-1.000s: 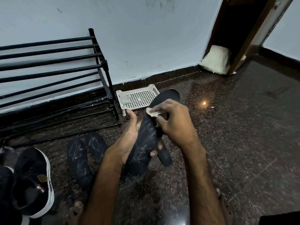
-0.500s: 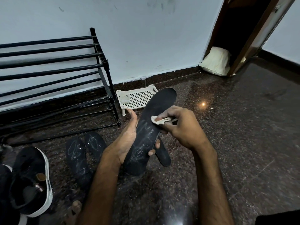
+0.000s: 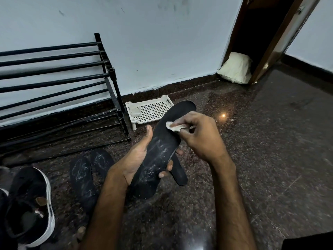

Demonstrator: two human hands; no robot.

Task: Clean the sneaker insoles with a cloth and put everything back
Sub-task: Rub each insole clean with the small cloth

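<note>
Since half a second ago, your right hand (image 3: 201, 136) brings the cloth (image 3: 173, 126) a little higher on the insole (image 3: 158, 154), toward its toe. Nearer to you, your left hand (image 3: 138, 159) grips this insole from below, thumb on one edge, fingertips curled over the other. Your right hand pinches the small white cloth against the black surface. White marks remain on the heel half, so it seems best to wipe there with firm, overlapping strokes. Two chalky insoles (image 3: 81, 175) lie on the floor at left. Farther away stands the white tray (image 3: 153, 110).
</note>
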